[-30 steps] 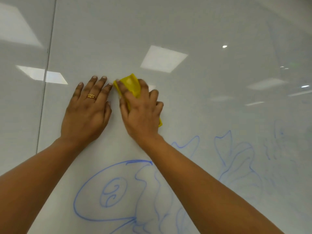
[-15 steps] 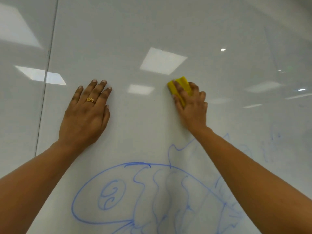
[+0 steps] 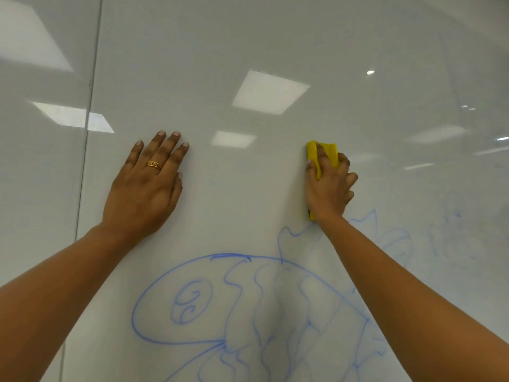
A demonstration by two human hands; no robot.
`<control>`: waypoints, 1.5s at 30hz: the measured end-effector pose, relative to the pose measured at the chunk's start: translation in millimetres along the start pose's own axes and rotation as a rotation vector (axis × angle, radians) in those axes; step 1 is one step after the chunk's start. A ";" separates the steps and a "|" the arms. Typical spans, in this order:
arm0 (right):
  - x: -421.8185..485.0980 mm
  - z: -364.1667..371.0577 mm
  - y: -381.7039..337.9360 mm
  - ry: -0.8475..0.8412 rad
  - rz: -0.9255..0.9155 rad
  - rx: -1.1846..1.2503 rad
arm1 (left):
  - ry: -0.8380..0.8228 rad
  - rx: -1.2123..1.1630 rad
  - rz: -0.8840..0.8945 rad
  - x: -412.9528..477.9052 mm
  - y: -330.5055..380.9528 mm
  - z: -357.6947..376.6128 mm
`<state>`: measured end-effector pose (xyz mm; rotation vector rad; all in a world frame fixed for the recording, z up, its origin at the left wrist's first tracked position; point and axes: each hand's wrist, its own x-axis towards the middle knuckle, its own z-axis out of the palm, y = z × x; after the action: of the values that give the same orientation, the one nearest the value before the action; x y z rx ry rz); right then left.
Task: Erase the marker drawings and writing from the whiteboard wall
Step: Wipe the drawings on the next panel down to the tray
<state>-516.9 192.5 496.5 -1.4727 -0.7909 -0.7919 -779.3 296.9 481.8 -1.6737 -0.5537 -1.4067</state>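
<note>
A glossy whiteboard wall (image 3: 248,37) fills the view. A blue marker drawing of a fish (image 3: 209,301) spreads across its lower middle. Fainter blue marks (image 3: 451,216) lie to the right, partly smeared. My right hand (image 3: 329,188) grips a yellow eraser pad (image 3: 327,153) and presses it against the board just above the fish's upper fin. My left hand (image 3: 146,188), wearing a gold ring, lies flat on the board with straight fingers, well left of the eraser and above the fish's head.
A vertical panel seam (image 3: 88,128) runs down the board at the left. Reflections of ceiling lights (image 3: 268,92) show on the surface above my hands.
My right hand has slid the yellow pad to the right, away from my left hand, uncovering more of the fish. My left hand has stayed flat in place.
</note>
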 end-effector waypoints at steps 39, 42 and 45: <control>-101.2 12.7 9.8 -0.038 -0.317 0.036 | -0.019 0.010 -0.001 -40.8 3.9 -4.9; -117.4 15.0 -8.0 -0.070 -0.542 0.042 | -0.020 0.005 0.006 -45.4 3.4 -5.5; -133.0 17.3 -21.1 -0.115 -0.703 0.022 | -0.038 0.013 0.015 -51.9 3.0 -6.2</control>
<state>-605.2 207.7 394.5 -1.2229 -1.4354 -1.2154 -794.3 299.9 431.8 -1.6942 -0.5695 -1.3600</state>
